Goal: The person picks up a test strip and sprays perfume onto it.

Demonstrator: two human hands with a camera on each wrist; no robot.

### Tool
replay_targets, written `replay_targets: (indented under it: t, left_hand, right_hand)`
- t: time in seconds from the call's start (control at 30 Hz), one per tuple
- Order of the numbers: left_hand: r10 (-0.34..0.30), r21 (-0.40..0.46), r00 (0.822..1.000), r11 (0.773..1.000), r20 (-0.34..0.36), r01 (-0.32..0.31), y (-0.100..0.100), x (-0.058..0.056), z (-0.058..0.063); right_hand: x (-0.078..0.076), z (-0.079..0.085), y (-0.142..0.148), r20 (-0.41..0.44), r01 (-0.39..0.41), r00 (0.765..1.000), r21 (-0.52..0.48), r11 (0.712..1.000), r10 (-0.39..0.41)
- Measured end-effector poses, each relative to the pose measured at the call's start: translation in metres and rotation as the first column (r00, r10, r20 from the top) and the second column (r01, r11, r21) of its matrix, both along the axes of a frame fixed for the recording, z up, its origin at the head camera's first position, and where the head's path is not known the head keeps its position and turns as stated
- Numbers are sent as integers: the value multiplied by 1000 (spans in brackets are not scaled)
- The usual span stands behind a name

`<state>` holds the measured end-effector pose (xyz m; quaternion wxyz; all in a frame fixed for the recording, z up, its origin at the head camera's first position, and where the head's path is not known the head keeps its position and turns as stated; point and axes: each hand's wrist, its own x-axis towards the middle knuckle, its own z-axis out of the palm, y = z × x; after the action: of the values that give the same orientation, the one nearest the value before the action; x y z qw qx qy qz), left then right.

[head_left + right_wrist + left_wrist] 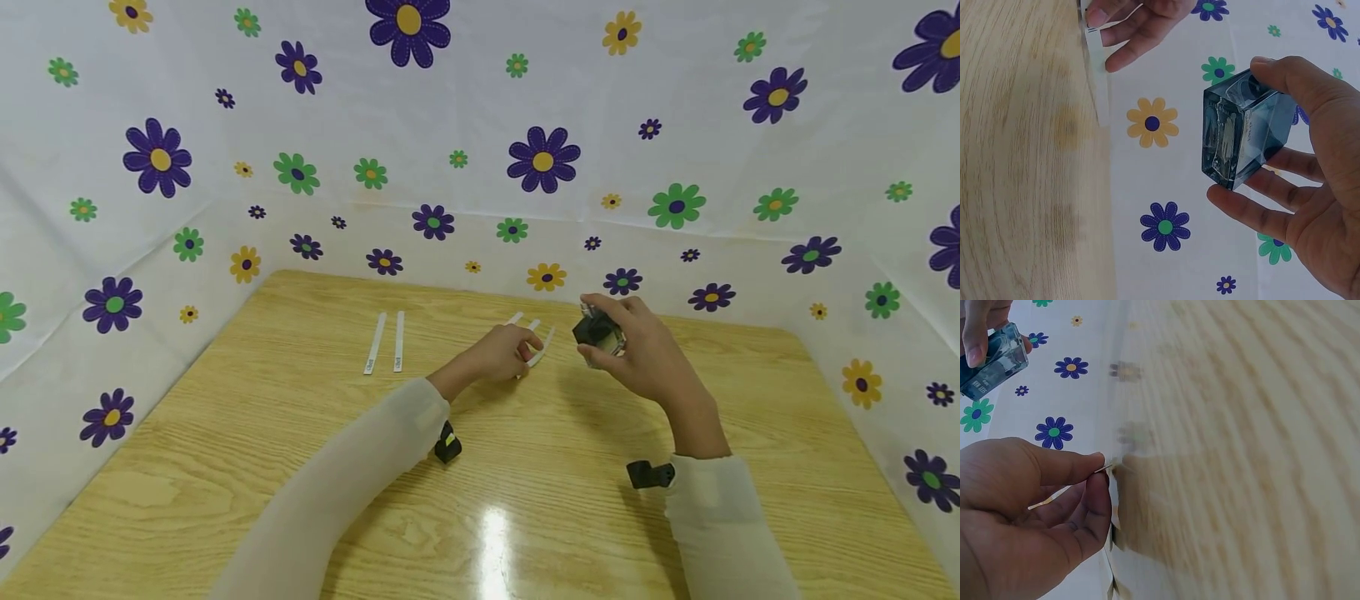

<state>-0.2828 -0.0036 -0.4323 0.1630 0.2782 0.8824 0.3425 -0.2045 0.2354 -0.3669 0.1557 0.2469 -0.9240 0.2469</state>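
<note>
Pinches a white paper strip (1097, 81) between thumb and fingertips of the left hand (497, 353), with its free end toward one o'clock. Grips a squarish blue-tinted glass bottle (1244, 134) between thumb and fingers of the right hand (647, 354), at about ten o'clock of the palm. Holds the bottle tilted and raised off the wooden table (570, 467), near three o'clock of the left hand and apart from the strip. Has two more strips (399, 340) close together on the table at nine o'clock of the left hand, with small dark print at their six o'clock ends. Has further strips (534, 325) just past the left hand, between one and two o'clock, partly hidden by it. Wears cream sleeves (360, 475) and a small black device (649, 475) at each wrist. Faces a floral-print cloth (465, 108) hung around the table from nine through twelve to three o'clock.
</note>
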Motion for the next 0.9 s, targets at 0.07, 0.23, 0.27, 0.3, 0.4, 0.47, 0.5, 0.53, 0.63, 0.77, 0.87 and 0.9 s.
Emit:
replay_targets:
  t: [0.07, 0.23, 0.27, 0.3, 0.4, 0.47, 0.5, 0.53, 0.63, 0.77, 0.87, 0.9]
  left_hand:
    - [2, -20, 1000, 1000, -15, -2, 0, 0, 1]
    - [-2, -69, 999, 998, -53, -1, 1, 1, 3]
    - [-4, -77, 998, 997, -61, -1, 1, 1, 3]
    - [-5, -83, 998, 997, -64, 0, 2, 1, 3]
    - [-8, -104, 997, 995, -78, -1, 2, 2, 4]
    - [-5, -113, 997, 994, -81, -4, 2, 2, 5]
    - [-2, -115, 997, 993, -78, -6, 2, 2, 5]
    - [-1, -117, 997, 993, -76, -8, 2, 2, 5]
    - [5, -118, 998, 993, -69, -13, 0, 1, 5]
    - [1, -117, 996, 993, -84, -11, -4, -1, 5]
    - [-10, -119, 994, 993, -106, -3, -8, -3, 6]
    - [-15, -120, 994, 993, -113, 1, -11, -3, 7]
  right_hand:
    - [0, 0, 0, 7, 3, 1000, -1, 1000, -3]
    - [0, 1, 1, 19, 4, 1000, 1, 1000, -4]
    - [0, 1, 1, 20, 4, 1000, 3, 1000, -4]
    - [0, 1, 1, 20, 3, 1000, 4, 1000, -3]
    - [0, 2, 1, 20, 4, 1000, 7, 1000, -5]
    - [0, 2, 1, 17, 4, 1000, 6, 1000, -4]
    - [0, 2, 1, 16, 3, 1000, 6, 1000, -3]
    - [0, 2, 2, 14, 1, 1000, 5, 1000, -1]
    - [0, 2, 2, 10, -12, 1000, -2, 1000, 12]
    - [0, 2, 3, 12, -21, 1000, -8, 1000, 21]
    - [1, 2, 3, 30, -13, 999, -7, 1000, 13]
    - [1, 2, 3, 36, -9, 999, -6, 1000, 10]
